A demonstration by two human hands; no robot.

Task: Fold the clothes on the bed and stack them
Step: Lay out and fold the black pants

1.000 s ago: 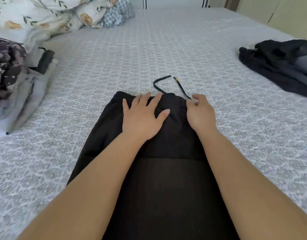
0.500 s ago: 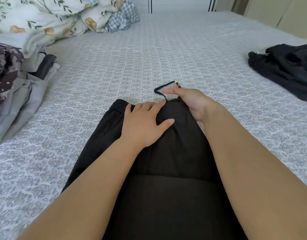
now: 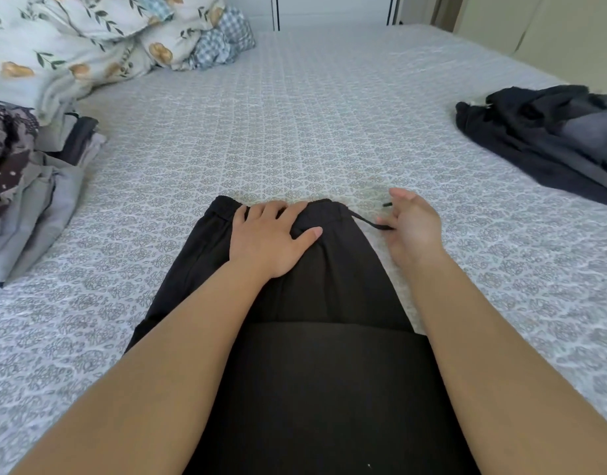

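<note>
Left hand (image 3: 273, 238) flat, fingers spread, pressing waistband of black fabric trousers (image 3: 315, 303) on grey patterned bedsheet (image 3: 329, 132). Right hand (image 3: 411, 228), just right of waistband, pinches thin black drawstring (image 3: 370, 224). Risk: tugging cord bunches waistband, spoiling fold.

Floral duvet (image 3: 72, 46) and checked pillow (image 3: 223, 39) bunched at far left of patterned sheet (image 3: 329, 132).

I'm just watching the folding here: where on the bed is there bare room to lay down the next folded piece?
The widest bare stretch of bed runs beyond the black pants, between the grey folded stack on the left and the dark clothes pile on the right. Another strip lies right of the right hand. The far-left corner is crowded with the floral bedding.
</note>
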